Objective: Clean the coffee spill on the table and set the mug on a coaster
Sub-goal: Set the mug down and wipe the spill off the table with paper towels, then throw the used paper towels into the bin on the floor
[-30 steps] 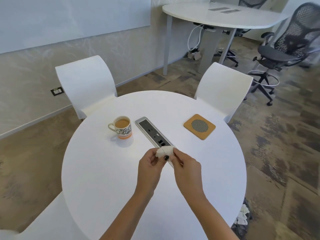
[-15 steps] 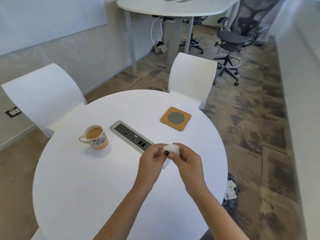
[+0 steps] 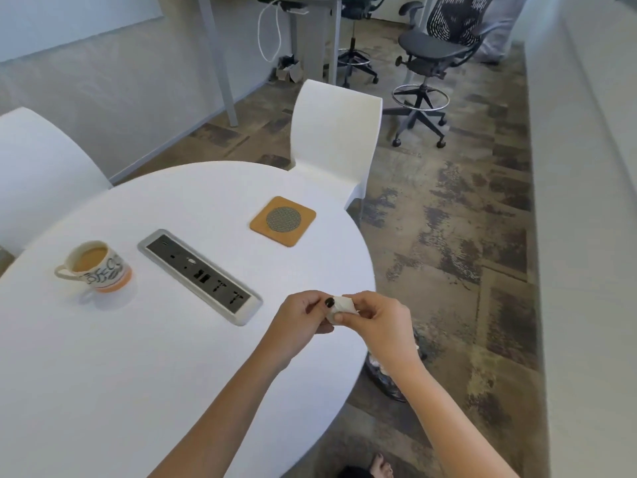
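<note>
A round white table (image 3: 103, 374) fills the lower left of the view. On its left stands a white mug (image 3: 94, 267) with black lettering and an orange base, holding milky coffee. A square cork coaster (image 3: 282, 220) with a grey round centre lies at the table's far right, bare. Over the table's right edge, my left hand (image 3: 300, 320) and my right hand (image 3: 377, 320) both pinch a small crumpled white tissue (image 3: 343, 305) between them. I see no coffee spill on the tabletop.
A silver power strip (image 3: 200, 276) with sockets is set into the table's middle. White chairs stand at the far left (image 3: 38, 167) and far right (image 3: 336, 132). A bin with crumpled tissues (image 3: 386, 377) sits on the floor beneath my right hand. An office chair (image 3: 431, 63) stands beyond.
The view has swung right, so the mug, power strip and coaster sit further left. Both hands, still on the tissue, now hover over the table's right edge.
</note>
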